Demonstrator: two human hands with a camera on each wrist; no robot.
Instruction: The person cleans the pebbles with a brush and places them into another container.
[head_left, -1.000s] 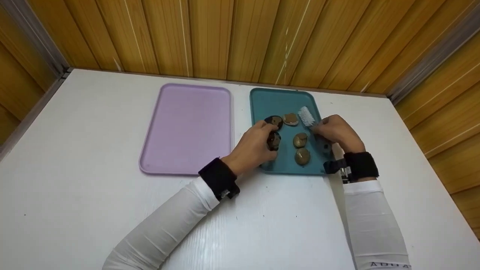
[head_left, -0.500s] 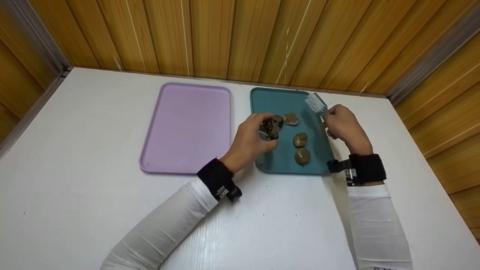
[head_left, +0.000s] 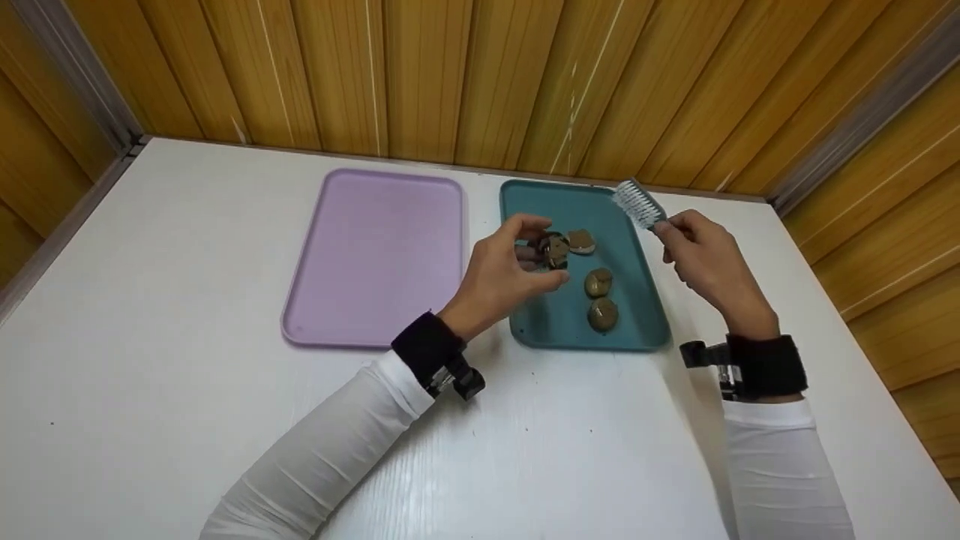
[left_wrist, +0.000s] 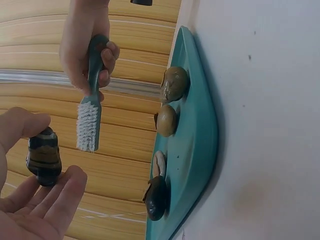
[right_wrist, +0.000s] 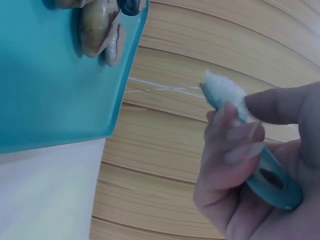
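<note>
My left hand pinches a dark striped stone between thumb and fingers, just above the left part of the teal tray. The left wrist view shows the same stone in my fingers. My right hand grips the handle of a teal brush with white bristles, held in the air over the tray's far right corner. The brush is a short way from the stone and does not touch it. Several brown stones lie in the tray.
An empty lilac tray lies left of the teal one on the white table. A wooden panel wall closes the far side and both sides. The right wrist view shows the tray's corner with stones at its edge.
My left hand has lifted the dark stone off the teal tray. My right hand has raised the brush from the tray up toward the far right corner.
</note>
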